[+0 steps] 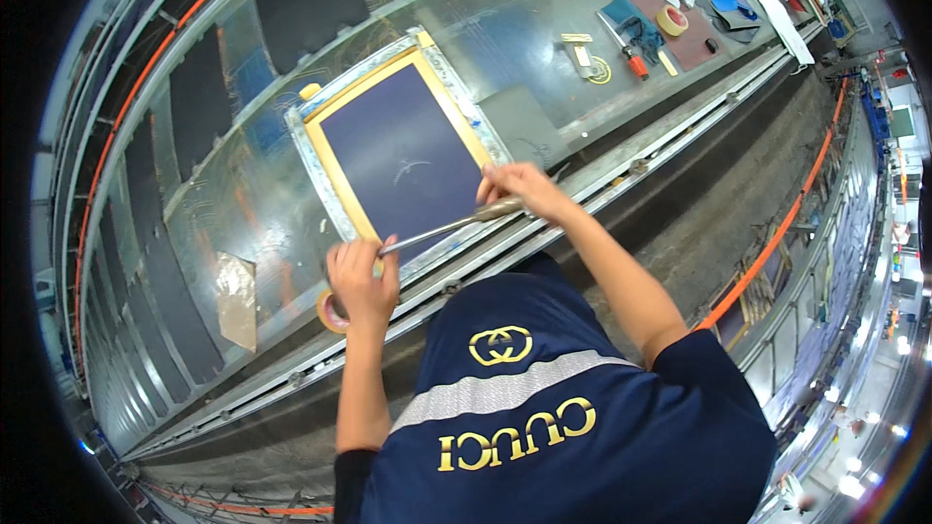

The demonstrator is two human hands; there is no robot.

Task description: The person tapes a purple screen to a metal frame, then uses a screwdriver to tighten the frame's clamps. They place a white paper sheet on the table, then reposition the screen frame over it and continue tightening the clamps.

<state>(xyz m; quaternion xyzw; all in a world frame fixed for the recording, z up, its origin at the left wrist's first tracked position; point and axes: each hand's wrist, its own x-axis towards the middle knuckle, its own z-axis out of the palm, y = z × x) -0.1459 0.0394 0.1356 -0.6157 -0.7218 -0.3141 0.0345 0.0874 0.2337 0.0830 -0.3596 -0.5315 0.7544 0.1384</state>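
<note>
in the bright workshop [879,330] we saw a glossy table [505,49], a framed screen [393,141] on it, the rod [435,232] our left hand [359,275] pinched and right hand [527,188] gripped covering part of the screen's near side, and a nearby tape roll [324,311].

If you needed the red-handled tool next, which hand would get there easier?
Probably the right hand: it's closer to the red-handled tool, off to the right. The left hand is farther away, near a tape roll. Both are holding a long thin thing, though.
</note>
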